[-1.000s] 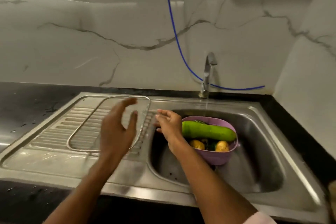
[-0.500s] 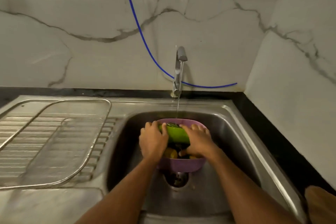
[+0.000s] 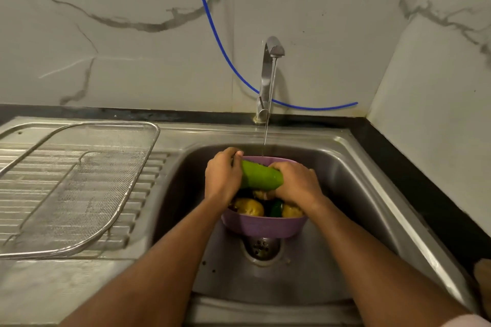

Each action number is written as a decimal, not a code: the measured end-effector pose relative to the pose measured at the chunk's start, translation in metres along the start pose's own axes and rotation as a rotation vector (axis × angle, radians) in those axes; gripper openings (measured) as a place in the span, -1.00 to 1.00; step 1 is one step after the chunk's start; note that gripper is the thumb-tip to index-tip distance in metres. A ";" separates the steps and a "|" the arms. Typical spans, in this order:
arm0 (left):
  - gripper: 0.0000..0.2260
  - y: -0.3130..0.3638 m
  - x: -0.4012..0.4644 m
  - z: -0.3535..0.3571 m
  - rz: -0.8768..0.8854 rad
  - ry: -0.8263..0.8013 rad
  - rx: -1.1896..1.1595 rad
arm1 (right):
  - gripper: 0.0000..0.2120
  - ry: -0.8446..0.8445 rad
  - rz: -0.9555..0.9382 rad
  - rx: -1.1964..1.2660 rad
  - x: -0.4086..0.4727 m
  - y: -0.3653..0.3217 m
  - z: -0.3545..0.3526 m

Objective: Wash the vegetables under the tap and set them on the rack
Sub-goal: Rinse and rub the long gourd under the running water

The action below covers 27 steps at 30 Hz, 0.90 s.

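A long green gourd point(image 3: 261, 176) lies across the top of a purple bowl point(image 3: 265, 226) standing in the sink basin point(image 3: 353, 210). My left hand point(image 3: 221, 176) grips its left end and my right hand point(image 3: 297, 182) grips its right end. Under the gourd the bowl holds yellow potatoes point(image 3: 249, 207) and a dark green vegetable point(image 3: 276, 208). The tap point(image 3: 268, 71) runs a thin stream of water that falls at the bowl's far rim. A wire mesh rack point(image 3: 87, 186) sits on the ribbed drainboard at the left, with nothing on it.
The drain strainer point(image 3: 261, 247) shows just in front of the bowl. A blue hose point(image 3: 212, 24) hangs down the marble wall behind the tap. A black counter edge point(image 3: 414, 180) runs along the sink's right side, near the corner wall.
Both hands came from beside the rack to the bowl and took hold of the gourd. Since half a second ago they have lifted it slightly above the other vegetables.
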<state>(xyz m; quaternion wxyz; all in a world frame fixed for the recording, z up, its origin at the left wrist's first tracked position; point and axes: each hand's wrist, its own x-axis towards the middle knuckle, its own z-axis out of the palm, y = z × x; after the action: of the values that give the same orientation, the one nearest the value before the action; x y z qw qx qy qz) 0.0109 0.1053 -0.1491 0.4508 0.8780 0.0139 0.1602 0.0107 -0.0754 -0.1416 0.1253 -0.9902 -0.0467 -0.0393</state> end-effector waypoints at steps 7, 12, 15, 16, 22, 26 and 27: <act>-0.64 0.027 0.002 -0.016 0.066 0.333 -0.413 | -0.25 0.149 -0.044 0.235 -0.008 -0.008 -0.007; -0.87 0.039 0.007 -0.019 0.036 0.347 -0.716 | -0.36 0.170 -0.072 0.346 -0.012 -0.012 -0.008; -0.88 0.062 0.011 -0.025 0.092 0.287 -0.749 | -0.43 0.182 -0.067 0.470 -0.009 -0.016 -0.004; -0.89 0.073 0.012 -0.027 0.140 0.262 -0.716 | -0.46 0.200 -0.040 0.531 -0.008 -0.019 -0.002; -0.84 0.126 0.043 -0.024 0.187 -0.069 -0.461 | -0.57 0.260 0.209 0.844 -0.005 -0.029 -0.002; -0.73 0.140 0.061 -0.014 0.087 -0.153 -0.365 | -0.64 0.259 0.218 0.879 -0.004 -0.025 -0.003; -0.72 0.141 0.066 -0.014 0.020 -0.179 -0.379 | -0.66 0.261 0.219 0.874 -0.004 -0.025 -0.004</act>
<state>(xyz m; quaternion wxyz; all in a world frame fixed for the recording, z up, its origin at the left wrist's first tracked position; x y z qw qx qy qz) 0.0524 0.0440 -0.0112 0.6059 0.7882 -0.0653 0.0856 0.0035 -0.0529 -0.1325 0.5389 -0.8305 0.0621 -0.1266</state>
